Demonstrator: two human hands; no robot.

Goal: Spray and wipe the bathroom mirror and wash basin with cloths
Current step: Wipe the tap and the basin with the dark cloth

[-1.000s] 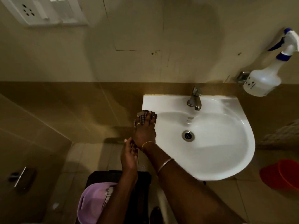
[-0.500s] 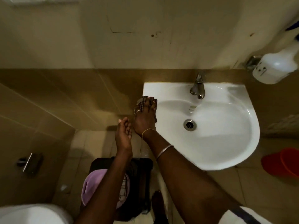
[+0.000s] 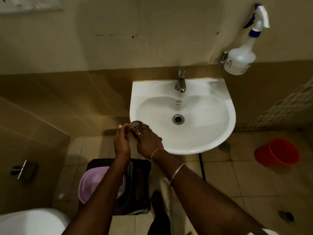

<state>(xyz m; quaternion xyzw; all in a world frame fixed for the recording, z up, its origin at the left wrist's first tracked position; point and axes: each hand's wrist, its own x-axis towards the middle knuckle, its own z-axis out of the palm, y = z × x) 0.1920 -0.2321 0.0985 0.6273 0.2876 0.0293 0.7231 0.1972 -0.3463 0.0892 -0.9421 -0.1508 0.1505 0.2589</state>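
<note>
Far left there's a metal holder [image 3: 21, 169] on the brown wall tiles, w/ a white toilet [image 3: 30, 221] in the near left corner. Next over, a purple lid [image 3: 94, 182] sits against a black bin [image 3: 139, 182] on the floor, right under the person's arms.

Left hand [image 3: 121, 141] is curled in at the left edge of the checked cloth [image 3: 135, 126], fingers pinching it. Right hand [image 3: 148, 143] is just beside it, fingers wrapped over the same cloth, ring showing, thread + bangle on the wrist. So both hands are clamped on the cloth, which is bunched up at the near-left rim of the white basin [image 3: 218, 87]. Can't tell if the cloth actually presses on the rim or sits just above it.

Drain [image 3: 178, 119] is mid-bowl, tap [image 3: 180, 81] at the far edge by the wall. Further right a white spray bottle [image 3: 239, 62] w/ a blue trigger hangs on the wall past the basin's far right corner, well apart from the hands. Red bucket [image 3: 277, 152] is on the floor tiles at the right.
</note>
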